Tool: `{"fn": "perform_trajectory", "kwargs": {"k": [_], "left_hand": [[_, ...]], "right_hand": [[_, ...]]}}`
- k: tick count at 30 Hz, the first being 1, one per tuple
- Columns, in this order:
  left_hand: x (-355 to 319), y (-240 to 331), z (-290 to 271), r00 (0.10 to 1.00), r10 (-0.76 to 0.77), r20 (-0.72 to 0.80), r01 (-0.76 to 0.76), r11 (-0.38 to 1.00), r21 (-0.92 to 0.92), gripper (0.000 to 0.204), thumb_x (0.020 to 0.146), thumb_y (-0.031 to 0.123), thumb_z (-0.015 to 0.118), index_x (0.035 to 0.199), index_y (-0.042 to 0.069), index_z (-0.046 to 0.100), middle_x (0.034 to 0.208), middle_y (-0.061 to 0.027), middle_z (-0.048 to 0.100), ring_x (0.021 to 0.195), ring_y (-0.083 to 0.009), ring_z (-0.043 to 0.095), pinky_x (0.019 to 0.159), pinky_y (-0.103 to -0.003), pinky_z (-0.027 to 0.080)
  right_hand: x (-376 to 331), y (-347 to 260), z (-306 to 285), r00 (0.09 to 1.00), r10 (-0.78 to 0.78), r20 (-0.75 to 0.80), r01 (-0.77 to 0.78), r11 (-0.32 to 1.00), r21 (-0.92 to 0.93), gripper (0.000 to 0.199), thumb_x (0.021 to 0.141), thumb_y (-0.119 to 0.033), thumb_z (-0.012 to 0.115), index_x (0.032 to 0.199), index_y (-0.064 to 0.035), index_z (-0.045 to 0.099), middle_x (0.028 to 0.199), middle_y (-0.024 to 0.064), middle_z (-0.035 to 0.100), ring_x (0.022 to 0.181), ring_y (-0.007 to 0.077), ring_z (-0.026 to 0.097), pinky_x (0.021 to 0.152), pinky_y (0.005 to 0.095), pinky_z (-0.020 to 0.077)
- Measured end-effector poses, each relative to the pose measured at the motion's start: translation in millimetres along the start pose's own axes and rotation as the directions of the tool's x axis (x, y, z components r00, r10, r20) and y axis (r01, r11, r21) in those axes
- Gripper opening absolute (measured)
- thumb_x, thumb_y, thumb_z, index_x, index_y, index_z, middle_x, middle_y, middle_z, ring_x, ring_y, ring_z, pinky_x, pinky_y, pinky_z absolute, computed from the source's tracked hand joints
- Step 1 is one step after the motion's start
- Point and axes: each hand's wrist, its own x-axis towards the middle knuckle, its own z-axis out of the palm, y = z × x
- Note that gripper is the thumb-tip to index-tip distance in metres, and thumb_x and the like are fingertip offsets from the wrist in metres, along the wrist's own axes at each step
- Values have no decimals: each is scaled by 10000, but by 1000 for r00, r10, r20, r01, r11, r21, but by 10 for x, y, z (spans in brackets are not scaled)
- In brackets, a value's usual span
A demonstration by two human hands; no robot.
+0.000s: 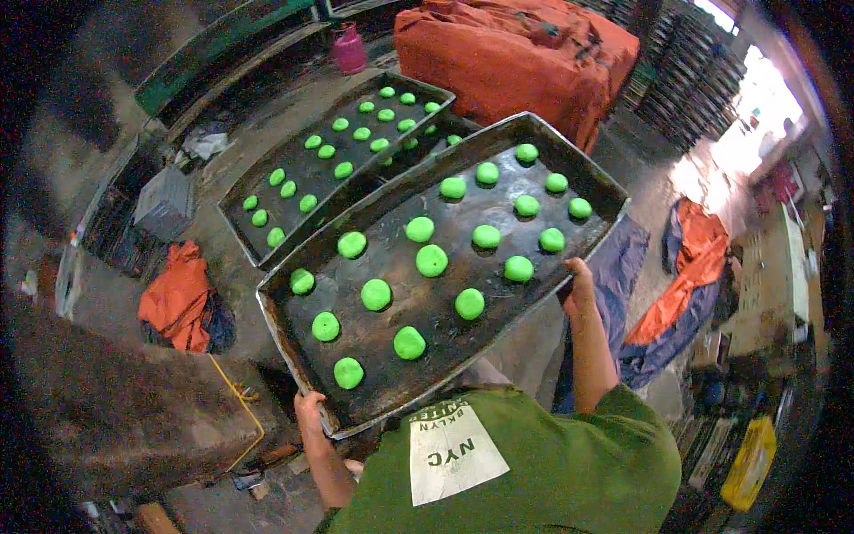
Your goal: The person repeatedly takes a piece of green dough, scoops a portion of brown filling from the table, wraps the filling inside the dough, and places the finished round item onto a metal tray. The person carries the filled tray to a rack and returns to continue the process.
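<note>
In both hands I hold a large dark metal baking tray [458, 214], tilted, its far right corner raised. Several bright green dough rounds [431, 261], slightly flattened, lie spaced over its bottom. My left hand [310, 411] grips the near left corner, fingers wrapped round the rim. At the right end of the near side, my right hand [580, 283] is closed on the edge, its fingers partly hidden beneath. Just beyond stands a second tray [313, 171] with similar green rounds. Part of another tray with rounds shows between them, mostly hidden by the held one.
A large stack under an orange cover [516, 53] stands behind the trays, with a pink gas cylinder [350, 49] to its left. Orange and blue sheets [680, 285] lie at right; an orange cloth [181, 298] lies at left. A yellow crate [749, 465] sits at lower right.
</note>
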Motion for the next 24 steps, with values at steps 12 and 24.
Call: {"fn": "perform_trajectory", "kwargs": {"k": [12, 24], "left_hand": [[58, 325, 624, 996, -75, -39, 73, 996, -43, 229, 725, 248, 657, 843, 65, 586, 737, -8, 527, 667, -143, 500, 614, -316, 405], [108, 515, 913, 960, -190, -205, 234, 947, 222, 529, 991, 386, 495, 1219, -87, 558, 1131, -167, 641, 1010, -261, 589, 908, -387, 429]], "right_hand": [[1456, 38, 754, 952, 249, 176, -212, 956, -204, 189, 785, -175, 573, 923, -48, 600, 896, 91, 647, 827, 261, 626, 832, 399, 514], [1448, -28, 796, 948, 227, 221, -78, 843, -532, 363, 865, -166, 553, 1167, 35, 571, 1052, 103, 654, 953, 240, 637, 848, 378, 514]]}}
